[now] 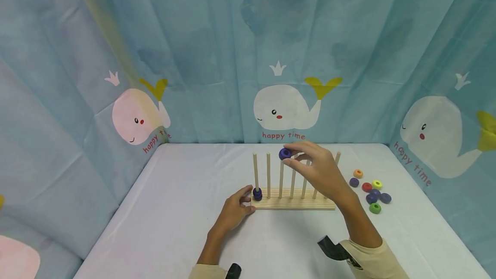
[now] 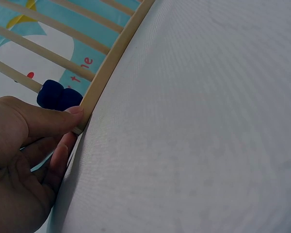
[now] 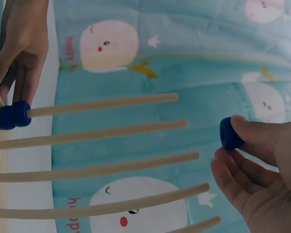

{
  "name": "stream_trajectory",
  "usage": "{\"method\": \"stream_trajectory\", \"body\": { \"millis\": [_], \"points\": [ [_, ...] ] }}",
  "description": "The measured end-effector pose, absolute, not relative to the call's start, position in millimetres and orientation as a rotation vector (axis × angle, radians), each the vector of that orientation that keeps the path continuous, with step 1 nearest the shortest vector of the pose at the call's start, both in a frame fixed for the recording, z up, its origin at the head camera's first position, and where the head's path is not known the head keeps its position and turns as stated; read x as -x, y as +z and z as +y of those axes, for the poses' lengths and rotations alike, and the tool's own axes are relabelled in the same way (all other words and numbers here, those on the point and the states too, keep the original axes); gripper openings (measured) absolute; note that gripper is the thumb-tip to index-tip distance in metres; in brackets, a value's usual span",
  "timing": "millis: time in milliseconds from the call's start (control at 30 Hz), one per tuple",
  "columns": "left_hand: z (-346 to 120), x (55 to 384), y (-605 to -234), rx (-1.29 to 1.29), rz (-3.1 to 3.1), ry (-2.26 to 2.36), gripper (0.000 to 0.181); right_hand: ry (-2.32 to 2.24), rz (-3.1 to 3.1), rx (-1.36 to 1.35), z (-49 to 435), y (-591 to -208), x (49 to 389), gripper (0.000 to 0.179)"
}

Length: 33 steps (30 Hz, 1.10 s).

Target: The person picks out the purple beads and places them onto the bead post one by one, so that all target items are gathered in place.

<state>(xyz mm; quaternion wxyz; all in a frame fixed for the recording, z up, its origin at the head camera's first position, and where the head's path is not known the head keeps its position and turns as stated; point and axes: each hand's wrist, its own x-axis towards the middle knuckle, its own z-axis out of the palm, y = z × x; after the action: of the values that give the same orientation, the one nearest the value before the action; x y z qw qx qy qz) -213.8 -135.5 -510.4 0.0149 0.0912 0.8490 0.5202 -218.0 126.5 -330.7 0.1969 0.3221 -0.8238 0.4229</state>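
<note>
My right hand (image 1: 319, 169) pinches a dark blue bead (image 1: 284, 153) between thumb and forefinger, its hole visible. The bead is up near the tops of the pegs; in the right wrist view, it is apart from the peg tips. With thumb and fingers, my left hand (image 1: 232, 211) grips the left end of a wooden peg stand (image 1: 294, 203). Two dark blue beads (image 3: 13, 115) are stacked at the foot of the leftmost peg (image 3: 102, 104), beside the left fingers. The other pegs seen carry no beads. My right hand hides part of the pegs on the right.
Several loose beads lie on the white table (image 1: 174, 227) to the right of the stand, among them an orange bead (image 1: 358, 173), a red bead (image 1: 367, 187), a yellow bead (image 1: 377, 184) and a green bead (image 1: 375, 208). Behind hangs a blue whale-print curtain (image 1: 209, 55).
</note>
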Motion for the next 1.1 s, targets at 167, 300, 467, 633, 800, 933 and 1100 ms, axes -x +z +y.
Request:
{"method": "stream_trajectory", "body": {
  "millis": [167, 300, 467, 633, 800, 933, 1100],
  "points": [
    [-135.8, 214.3, -510.9, -0.293, 2.64, 1.617, 0.066, 1.167, -2.267, -0.937, 118.7, -329.2, 222.1, 0.036],
    [-135.8, 214.5, -511.1, -0.303, 2.636, 1.619, 0.066, 1.149, -2.235, -0.952, 112.1, -330.3, 224.0, 0.038],
    [-135.9, 215.1, -512.0, -0.306, 2.632, 1.618, 0.066, 1.144, -2.232, -0.955, 106.6, -331.0, 225.2, 0.038],
    [-136.4, 215.6, -511.5, -0.309, 2.636, 1.619, 0.067, 1.121, -2.244, -0.94, 100.9, -331.4, 226.7, 0.038],
    [-136.3, 215.8, -511.3, -0.304, 2.627, 1.625, 0.067, 1.122, -2.242, -0.925, 94.7, -331.5, 228.2, 0.037],
    [-136.4, 216.3, -512.1, -0.296, 2.627, 1.62, 0.067, 1.144, -2.242, -0.928, 89.8, -332.7, 230.2, 0.036],
    [-136.5, 216.7, -512.1, -0.296, 2.636, 1.612, 0.067, 1.161, -2.247, -0.926, 82.7, -333.7, 231.6, 0.036]
  ]
}}
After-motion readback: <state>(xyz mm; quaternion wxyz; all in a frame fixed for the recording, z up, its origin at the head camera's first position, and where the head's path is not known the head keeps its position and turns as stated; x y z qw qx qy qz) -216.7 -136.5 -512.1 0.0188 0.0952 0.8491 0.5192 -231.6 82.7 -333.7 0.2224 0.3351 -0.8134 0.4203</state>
